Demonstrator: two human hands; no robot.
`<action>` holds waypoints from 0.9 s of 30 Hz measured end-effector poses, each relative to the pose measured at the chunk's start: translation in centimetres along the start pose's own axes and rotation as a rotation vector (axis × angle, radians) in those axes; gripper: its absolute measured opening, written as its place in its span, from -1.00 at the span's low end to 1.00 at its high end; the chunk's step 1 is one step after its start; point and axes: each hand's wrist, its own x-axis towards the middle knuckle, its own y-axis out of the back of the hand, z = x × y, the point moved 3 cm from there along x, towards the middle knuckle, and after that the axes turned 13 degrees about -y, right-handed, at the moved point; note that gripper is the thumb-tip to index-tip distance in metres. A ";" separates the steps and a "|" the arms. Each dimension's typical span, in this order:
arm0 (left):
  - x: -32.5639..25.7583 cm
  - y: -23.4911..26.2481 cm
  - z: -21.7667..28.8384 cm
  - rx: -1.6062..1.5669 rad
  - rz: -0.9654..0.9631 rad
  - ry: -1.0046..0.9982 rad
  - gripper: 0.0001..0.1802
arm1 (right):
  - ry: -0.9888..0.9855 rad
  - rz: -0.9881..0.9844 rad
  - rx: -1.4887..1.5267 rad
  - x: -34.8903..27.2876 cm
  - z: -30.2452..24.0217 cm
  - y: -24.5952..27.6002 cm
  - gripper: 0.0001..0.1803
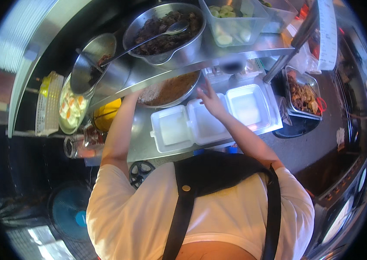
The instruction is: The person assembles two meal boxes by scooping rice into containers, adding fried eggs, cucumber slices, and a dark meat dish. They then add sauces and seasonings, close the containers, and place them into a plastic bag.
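My right hand (211, 100) hovers over the far edge of white foam takeaway boxes (172, 131), its fingers apart and nothing in them. These boxes lie with their lids up in a row on the steel counter (142, 141), and their insides look bare. Behind them, partly under the shelf, stands a wide metal bowl (175, 104) of brown, crumbly food with a whitish patch at its left. My left forearm (120, 115) reaches to that bowl's left side; the shelf edge hides the left hand and its fingers.
A raised steel shelf (218, 60) crosses above the counter, carrying a bowl of dark meat (157, 32) with a spoon and a clear tub (235, 26). Halved eggs (73, 108) fill a dish at left. Right stands a tray of cooked meat (303, 93); a glass jar (77, 146) sits left.
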 end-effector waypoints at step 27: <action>0.4 -0.3 2.5 0.072 -0.082 -0.316 -0.68 | -0.094 -0.247 0.470 1.4 -5.5 -1.0 -0.28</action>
